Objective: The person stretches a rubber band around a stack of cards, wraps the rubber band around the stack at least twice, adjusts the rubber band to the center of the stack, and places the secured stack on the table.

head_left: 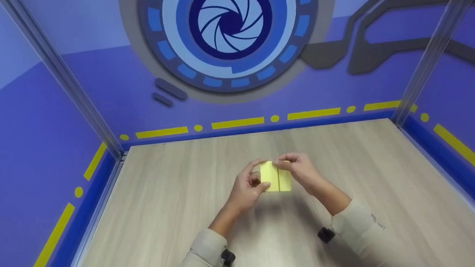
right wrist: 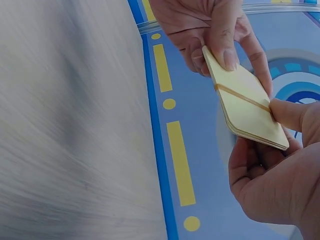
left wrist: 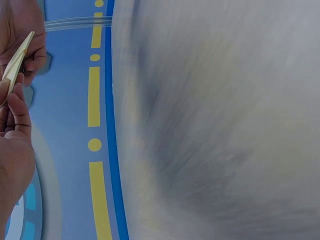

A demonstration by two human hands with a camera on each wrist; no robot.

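A small pale-yellow notebook [head_left: 270, 176] with a thin tan band around it is held above the table between both hands. My left hand [head_left: 244, 189] grips its left side, thumb on the face near the lower corner and index finger along the top edge. At the top edge beside the band, my right hand [head_left: 303, 171] pinches the notebook with its thumb in front. The right wrist view shows thin layers along the edge of the notebook [right wrist: 242, 97]. Seen nearly edge-on in the left wrist view, the notebook [left wrist: 19, 60] is partly covered by fingers.
Below the hands lies a wood-grain table [head_left: 165, 217]. Blue-purple panels [head_left: 99, 91] with yellow dashes stand at its back and sides, joined by metal posts [head_left: 64, 77]. Small black devices [head_left: 326, 234] sit at both sleeve cuffs.
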